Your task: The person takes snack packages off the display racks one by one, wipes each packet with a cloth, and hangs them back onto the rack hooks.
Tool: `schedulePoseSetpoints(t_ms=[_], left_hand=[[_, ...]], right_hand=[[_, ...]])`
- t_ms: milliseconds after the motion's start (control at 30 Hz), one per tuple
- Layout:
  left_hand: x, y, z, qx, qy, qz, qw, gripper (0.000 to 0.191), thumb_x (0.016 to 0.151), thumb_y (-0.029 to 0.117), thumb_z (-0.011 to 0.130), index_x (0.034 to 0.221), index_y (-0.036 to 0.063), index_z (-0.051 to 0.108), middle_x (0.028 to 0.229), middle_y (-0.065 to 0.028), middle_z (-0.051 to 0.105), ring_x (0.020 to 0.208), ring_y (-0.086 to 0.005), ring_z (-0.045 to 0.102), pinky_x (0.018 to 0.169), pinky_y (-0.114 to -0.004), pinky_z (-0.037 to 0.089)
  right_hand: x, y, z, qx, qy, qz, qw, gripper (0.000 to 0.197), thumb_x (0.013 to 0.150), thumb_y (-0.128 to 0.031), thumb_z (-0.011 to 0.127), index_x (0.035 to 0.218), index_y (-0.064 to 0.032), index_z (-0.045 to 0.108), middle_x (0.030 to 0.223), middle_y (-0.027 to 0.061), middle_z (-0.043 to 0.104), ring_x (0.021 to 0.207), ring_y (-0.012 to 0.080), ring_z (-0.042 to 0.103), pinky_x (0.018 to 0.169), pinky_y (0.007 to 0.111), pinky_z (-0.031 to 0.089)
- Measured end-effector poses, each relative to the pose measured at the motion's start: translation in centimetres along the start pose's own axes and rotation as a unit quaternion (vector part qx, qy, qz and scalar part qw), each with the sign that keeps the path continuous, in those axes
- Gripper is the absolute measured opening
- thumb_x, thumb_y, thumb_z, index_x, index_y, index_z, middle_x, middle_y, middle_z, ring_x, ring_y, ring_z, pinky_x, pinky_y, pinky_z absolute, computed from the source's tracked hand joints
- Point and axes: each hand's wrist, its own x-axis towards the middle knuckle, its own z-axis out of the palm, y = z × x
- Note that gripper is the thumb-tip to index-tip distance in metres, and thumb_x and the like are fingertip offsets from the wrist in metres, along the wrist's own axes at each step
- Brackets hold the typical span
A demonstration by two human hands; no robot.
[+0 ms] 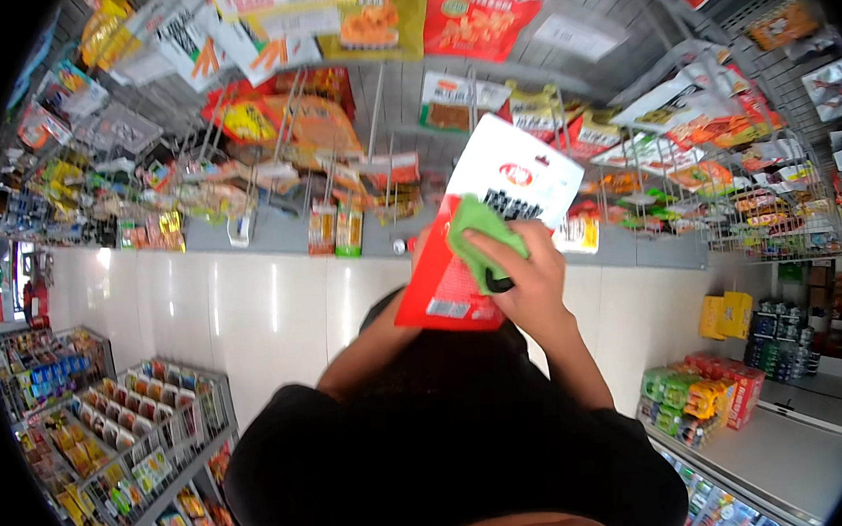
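Observation:
A red and white plastic snack bag (pixel 433 280), printed with writing and a barcode, is held tilted in front of my body. My right hand (pixel 529 273) presses a folded green cloth (pixel 479 232) against the bag's face; a small black patch shows at the cloth's lower edge. My left hand (pixel 420 252) is mostly hidden behind the bag's left side, where it appears to support it; its fingers cannot be made out. Beyond the bag, more snack bags hang on the wire racks of a store shelf.
Hanging snack bags (pixel 483 10) fill the shelf ahead, above a grey base ledge (pixel 279 246) with small boxes (pixel 335 229). Wire display racks (pixel 143 411) stand at lower left. Packs of drinks (pixel 687 394) sit on a counter (pixel 799 448) at lower right.

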Motion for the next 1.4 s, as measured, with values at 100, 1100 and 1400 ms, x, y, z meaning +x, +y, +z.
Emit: schedulePoseSetpoints(t_ms=[100,1100,1400], left_hand=[[0.7,-0.2,0.4,0.03,0.028,0.003,0.999,0.043,0.11,0.026,0.05,0.147,0.0044,0.043,0.138,-0.0146,0.056,0.124,-0.026,0.059,0.105,-0.043,0.053],[2.4,1.7,2.2,0.049,0.021,-0.041,0.998,0.06,0.108,0.039,0.048,0.156,0.0035,0.037,0.151,-0.0169,0.05,0.138,-0.0292,0.051,0.116,-0.045,0.041],[4.4,0.8,7.5,0.332,0.06,0.13,0.932,0.07,0.104,0.037,0.048,0.161,0.0011,0.031,0.168,-0.0178,0.028,0.154,-0.0306,0.03,0.125,-0.042,0.022]], right_hand=[[2.0,2.2,-1.3,-0.047,0.112,0.067,0.99,0.049,0.073,-0.006,0.083,0.12,-0.0153,0.076,0.103,0.0139,0.062,0.091,0.0321,0.063,0.075,0.039,0.053],[-2.2,2.9,-2.5,0.026,0.126,0.206,0.97,0.037,0.083,-0.009,0.082,0.119,-0.0107,0.075,0.1,0.0141,0.062,0.087,0.029,0.063,0.072,0.036,0.051],[-2.6,0.3,-0.8,0.303,0.074,0.221,0.924,0.041,0.091,-0.017,0.078,0.129,-0.0033,0.068,0.123,0.0182,0.066,0.114,0.0295,0.065,0.1,0.036,0.048]])
